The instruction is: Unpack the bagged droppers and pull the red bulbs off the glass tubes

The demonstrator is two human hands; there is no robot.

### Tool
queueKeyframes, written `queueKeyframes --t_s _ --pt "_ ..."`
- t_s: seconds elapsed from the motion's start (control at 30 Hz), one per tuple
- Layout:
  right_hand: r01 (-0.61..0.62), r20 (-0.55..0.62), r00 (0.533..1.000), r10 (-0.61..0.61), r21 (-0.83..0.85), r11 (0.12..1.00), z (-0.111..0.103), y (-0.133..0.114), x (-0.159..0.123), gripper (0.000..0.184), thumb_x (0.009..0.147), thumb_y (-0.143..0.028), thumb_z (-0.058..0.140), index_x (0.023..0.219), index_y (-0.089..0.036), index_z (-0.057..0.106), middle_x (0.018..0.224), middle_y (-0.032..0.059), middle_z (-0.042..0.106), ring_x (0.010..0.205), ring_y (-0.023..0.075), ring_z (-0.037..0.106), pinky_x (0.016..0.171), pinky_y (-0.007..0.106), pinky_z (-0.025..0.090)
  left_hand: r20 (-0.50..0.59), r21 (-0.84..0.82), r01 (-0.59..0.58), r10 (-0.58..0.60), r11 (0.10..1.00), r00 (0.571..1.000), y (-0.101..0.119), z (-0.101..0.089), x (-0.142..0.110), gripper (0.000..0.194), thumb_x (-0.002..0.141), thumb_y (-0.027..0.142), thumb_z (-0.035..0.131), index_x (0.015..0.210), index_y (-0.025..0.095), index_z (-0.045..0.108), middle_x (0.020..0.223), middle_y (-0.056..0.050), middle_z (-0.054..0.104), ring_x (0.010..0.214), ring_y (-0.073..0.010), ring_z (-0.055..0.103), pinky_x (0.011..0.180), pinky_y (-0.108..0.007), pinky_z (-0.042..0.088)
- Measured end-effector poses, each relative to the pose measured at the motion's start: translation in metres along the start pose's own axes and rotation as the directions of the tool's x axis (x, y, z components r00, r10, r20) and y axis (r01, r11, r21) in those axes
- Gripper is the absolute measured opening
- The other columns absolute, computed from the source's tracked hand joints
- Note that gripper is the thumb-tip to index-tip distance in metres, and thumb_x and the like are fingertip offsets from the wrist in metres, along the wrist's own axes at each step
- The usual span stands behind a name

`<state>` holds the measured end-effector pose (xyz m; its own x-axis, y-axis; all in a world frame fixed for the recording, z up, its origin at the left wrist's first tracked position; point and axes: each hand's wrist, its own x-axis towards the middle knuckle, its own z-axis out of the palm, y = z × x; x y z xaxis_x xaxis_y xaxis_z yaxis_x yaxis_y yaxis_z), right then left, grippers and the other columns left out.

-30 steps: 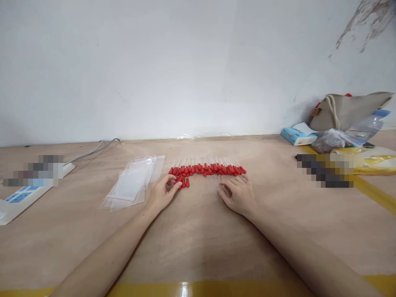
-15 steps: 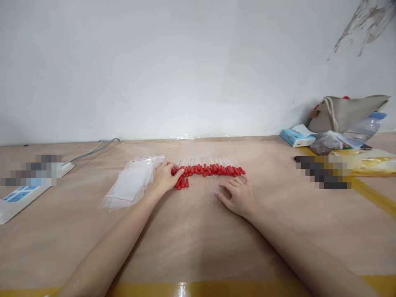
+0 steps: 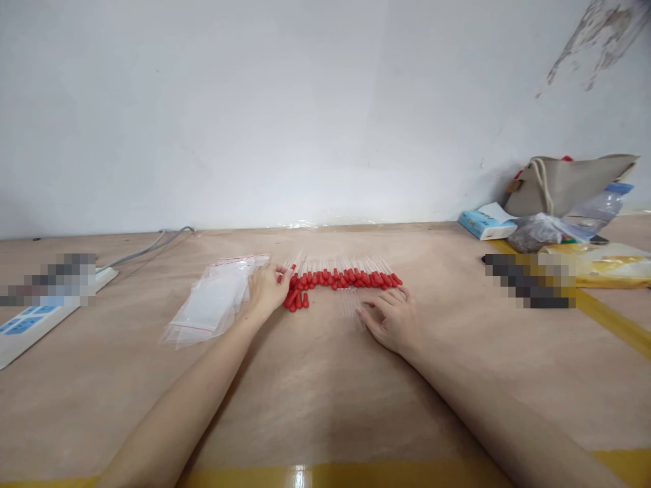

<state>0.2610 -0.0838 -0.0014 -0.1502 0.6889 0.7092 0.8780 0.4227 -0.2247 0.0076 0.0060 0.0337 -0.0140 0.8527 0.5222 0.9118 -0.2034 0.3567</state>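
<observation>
A row of glass droppers with red rubber bulbs lies on the table, the thin glass tips pointing toward the wall. At its left end my left hand pinches one dropper by its red bulb between thumb and fingers. Several loose red bulbs lie just below that hand. Thin clear glass tubes sit in front of the row's middle. Beside them rests my right hand, thumb near the tubes and fingers spread close to the bulbs at the right end.
Clear zip bags are stacked left of my left hand. Farther left is a power strip with a grey cable. At the right stand a blue tissue pack, a grey bag and a yellow plastic package.
My left hand has closed on a dropper at the row's left end and tilted it a little. My right hand stays almost where it was.
</observation>
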Motion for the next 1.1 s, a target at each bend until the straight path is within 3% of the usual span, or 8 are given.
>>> queueKeyframes --t_s 0.07,0.17,0.33,0.53,0.7,0.87,1.03,1.1 --pt "-0.009 -0.063 0.998 0.009 0.007 1.0 0.001 0.002 -0.001 0.019 0.078 -0.036 0.051 0.084 -0.021 0.062 0.08 0.0039 0.062 0.079 0.016 0.055 0.09 0.037 0.028 -0.04 -0.039 -0.028 0.027 0.999 0.999 0.001 -0.008 -0.002 0.02 0.077 0.036 0.048 0.072 0.019 0.057 0.071 -0.004 0.061 0.075 -0.0227 0.055 0.07 -0.036 0.04" --pt "-0.003 -0.141 0.99 0.003 -0.006 1.0 0.003 0.005 -0.002 0.035 0.077 -0.036 0.052 0.109 -0.02 0.054 0.107 0.0101 0.056 0.097 0.0204 0.052 0.091 0.039 0.031 -0.057 -0.146 -0.209 0.203 0.967 0.978 0.005 -0.019 -0.016 0.016 0.08 0.032 0.046 0.078 0.019 0.055 0.079 -0.003 0.062 0.079 -0.0195 0.056 0.076 -0.035 0.04" --pt "0.08 -0.131 0.988 -0.087 -0.062 0.995 0.0 0.004 -0.001 0.057 0.074 -0.042 0.053 0.126 -0.02 0.04 0.125 0.0131 0.043 0.112 0.0256 0.043 0.095 0.045 0.03 0.001 -0.337 -0.5 0.531 0.798 0.847 0.008 -0.02 -0.051 0.01 0.082 0.024 0.046 0.078 0.019 0.055 0.086 -0.003 0.064 0.085 -0.0155 0.057 0.082 -0.034 0.041" --pt "0.283 0.005 0.959 -0.283 -0.053 0.958 -0.007 -0.007 0.002 0.036 0.079 -0.032 0.052 0.115 -0.029 0.051 0.111 0.0032 0.059 0.112 0.0211 0.044 0.101 0.048 0.016 -0.004 -0.418 -0.574 0.63 0.704 0.776 0.006 -0.005 -0.067 0.008 0.083 0.02 0.046 0.081 0.019 0.054 0.089 -0.005 0.065 0.085 -0.0153 0.058 0.081 -0.035 0.044" --pt "0.328 0.016 0.944 -0.329 0.021 0.944 -0.004 -0.011 0.001 0.033 0.08 -0.031 0.051 0.113 -0.027 0.052 0.086 0.0005 0.067 0.099 0.0179 0.053 0.101 0.049 0.013 -0.073 -0.444 -0.617 0.66 0.65 0.748 0.007 -0.001 -0.07 0.007 0.082 0.016 0.047 0.079 0.019 0.052 0.088 -0.004 0.066 0.084 -0.0138 0.06 0.086 -0.037 0.043" --pt "0.327 0.03 0.944 -0.328 0.032 0.944 0.002 -0.01 -0.001 0.027 0.082 -0.028 0.049 0.109 -0.027 0.055 0.073 -0.0018 0.066 0.08 0.0126 0.056 0.1 0.046 0.015 -0.031 -0.455 -0.612 0.675 0.647 0.737 0.016 -0.004 -0.075 0.01 0.084 0.02 0.045 0.086 0.02 0.055 0.086 -0.005 0.066 0.082 -0.0144 0.06 0.084 -0.036 0.045" --pt "0.348 0.018 0.937 -0.349 0.049 0.936 0.001 -0.012 -0.002 0.019 0.082 -0.023 0.048 0.095 -0.029 0.061 0.066 -0.0051 0.064 0.073 0.0101 0.055 0.1 0.043 0.016 0.053 -0.353 -0.64 0.697 0.683 0.715 0.029 -0.007 -0.075 0.039 0.081 0.032 0.05 0.118 0.019 0.046 0.115 -0.011 0.055 0.112 -0.0233 0.045 0.092 -0.043 0.037" --pt "0.356 0.016 0.934 -0.357 0.052 0.933 0.001 -0.013 -0.002 0.02 0.082 -0.022 0.047 0.093 -0.029 0.062 0.065 -0.005 0.064 0.071 0.0099 0.055 0.1 0.042 0.015 0.08 -0.313 -0.66 0.711 0.683 0.699 0.031 -0.006 -0.074 0.037 0.082 0.032 0.048 0.117 0.021 0.048 0.122 -0.009 0.05 0.117 -0.0242 0.039 0.094 -0.044 0.034"
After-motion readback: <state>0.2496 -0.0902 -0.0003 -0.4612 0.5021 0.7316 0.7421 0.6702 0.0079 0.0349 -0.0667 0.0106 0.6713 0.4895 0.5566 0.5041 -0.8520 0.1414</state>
